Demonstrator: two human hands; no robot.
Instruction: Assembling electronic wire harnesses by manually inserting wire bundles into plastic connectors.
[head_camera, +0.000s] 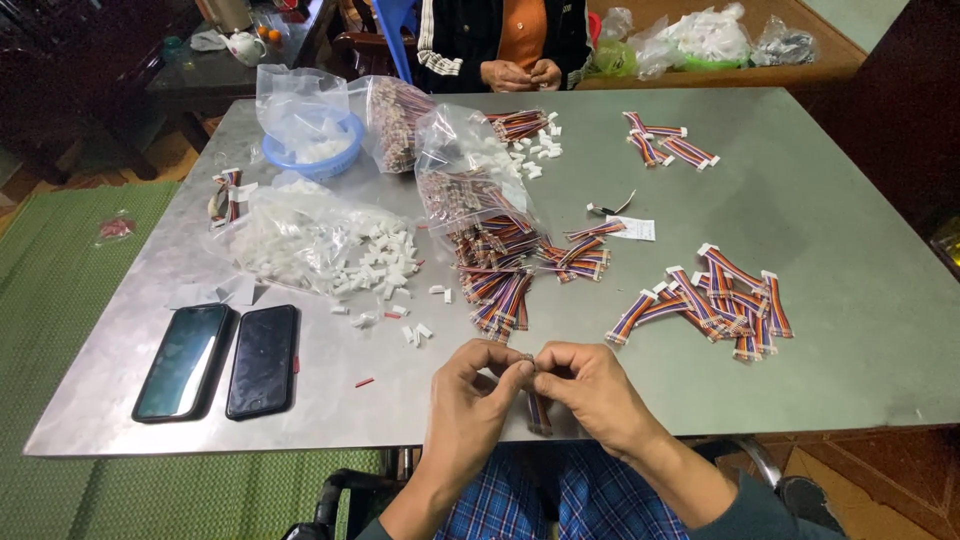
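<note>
Left hand (478, 385) and right hand (590, 385) pinching together one striped ribbon cable (538, 410), cable hanging below fingers at table (800, 210) near edge. Risk, judged: small part slipping, dropping to lap. Beyond hands, clear bag (300, 235) spilling white connectors (375, 262); blue bowl (318, 148) holding bagged white pieces

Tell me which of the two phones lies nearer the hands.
The right-hand phone, the one with the black screen and red edge; the other phone lies farther left, nearer the table's edge.

Two phones (222, 362), one blue bowl (345, 150)
</note>
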